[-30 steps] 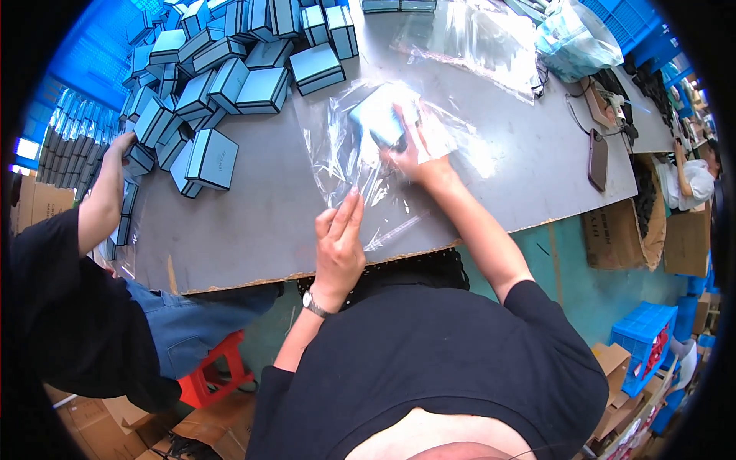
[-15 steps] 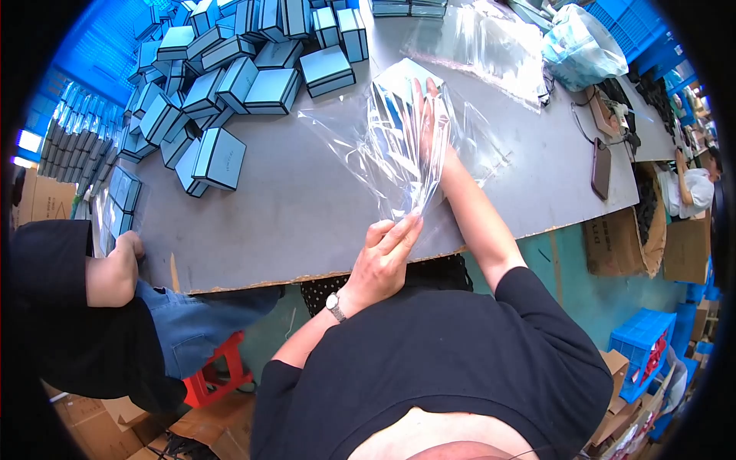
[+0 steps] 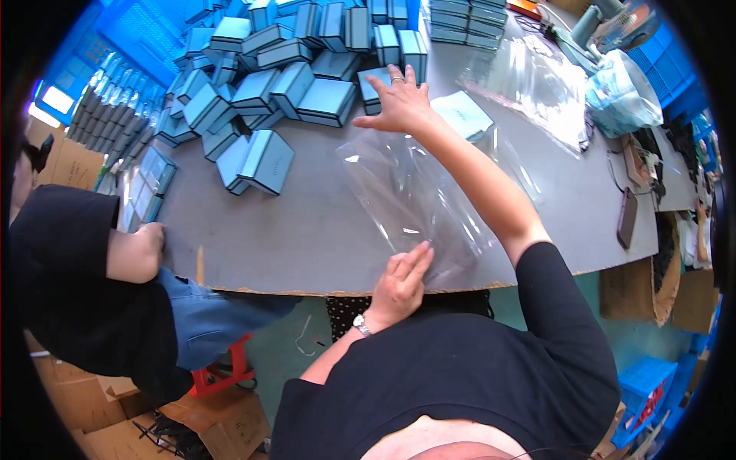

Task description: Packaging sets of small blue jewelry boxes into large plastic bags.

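Note:
My left hand (image 3: 400, 287) is at the table's near edge, its fingers held together on the near end of a clear plastic bag (image 3: 418, 201); its thumb is hidden. The bag lies loose and crinkled across the table. My right hand (image 3: 399, 103) reaches far out with fingers spread, over a light blue box with dark edges (image 3: 370, 83); whether it touches the box I cannot tell. Beside my right forearm, by the bag's far end, lies a pale blue piece (image 3: 462, 115), partly hidden by the arm; I cannot tell whether it is inside the bag.
A heap of light blue boxes (image 3: 257, 88) covers the far left, with a neat stack (image 3: 468, 23) at the back. Clear bags (image 3: 537, 84), a stuffed bag (image 3: 622, 92) and a phone (image 3: 627, 218) lie right. A co-worker's arm (image 3: 138, 253) rests at the left edge.
My right hand has left the inside of the bag and moved up and left to the boxes, fingers spreading. The bag has sunk flatter. The view has shifted; my left hand stays at the bag's near end.

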The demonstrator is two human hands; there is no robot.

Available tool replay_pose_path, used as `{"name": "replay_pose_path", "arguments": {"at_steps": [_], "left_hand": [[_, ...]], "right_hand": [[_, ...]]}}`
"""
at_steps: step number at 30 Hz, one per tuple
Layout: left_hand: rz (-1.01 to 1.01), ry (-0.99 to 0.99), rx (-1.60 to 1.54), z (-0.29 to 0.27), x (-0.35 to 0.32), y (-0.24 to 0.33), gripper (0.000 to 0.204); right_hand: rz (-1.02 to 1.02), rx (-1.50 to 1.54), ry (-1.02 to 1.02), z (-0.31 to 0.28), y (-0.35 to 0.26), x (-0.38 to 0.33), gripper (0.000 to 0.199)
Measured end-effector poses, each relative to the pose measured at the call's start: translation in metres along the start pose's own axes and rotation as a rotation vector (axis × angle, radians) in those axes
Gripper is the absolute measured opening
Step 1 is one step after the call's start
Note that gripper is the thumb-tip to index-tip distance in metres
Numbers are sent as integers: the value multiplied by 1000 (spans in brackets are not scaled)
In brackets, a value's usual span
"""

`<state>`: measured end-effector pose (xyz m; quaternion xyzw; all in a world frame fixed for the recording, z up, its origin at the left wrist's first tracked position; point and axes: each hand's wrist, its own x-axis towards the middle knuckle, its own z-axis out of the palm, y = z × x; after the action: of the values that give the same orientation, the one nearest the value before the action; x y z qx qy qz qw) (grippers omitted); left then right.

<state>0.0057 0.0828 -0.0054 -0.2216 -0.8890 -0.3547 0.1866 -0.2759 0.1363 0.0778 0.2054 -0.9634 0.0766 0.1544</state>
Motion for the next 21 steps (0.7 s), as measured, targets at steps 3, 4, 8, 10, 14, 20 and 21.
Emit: {"name": "replay_pose_path", "arguments": {"at_steps": [3,4,8,10,14,20,21], "left_hand": [[-31,39,-19,4,-5,-4,63],[-41,53,-26,5,-7,-3,62],[-54,71,-36,3,-10,-5,62],[-54,54,-45,4,-7,-5,62],[-57,61,-40,4,-7,-12,64],[-78,65,-44,4,-5,-7,64],[-99,53,-38,3,-6,-6,64]], "right_hand": [[107,-29,-234,56,0,34,96],[100,-22,-228,61,-2,35,96],[78,123,-40,58,15,38,74],[124,491,90,56,51,49,78],[503,1622,11,-17,121,15,76],[952,1569,71,-66,234,-151,85],[1101,1428,29,-61,251,-178,86]]}}
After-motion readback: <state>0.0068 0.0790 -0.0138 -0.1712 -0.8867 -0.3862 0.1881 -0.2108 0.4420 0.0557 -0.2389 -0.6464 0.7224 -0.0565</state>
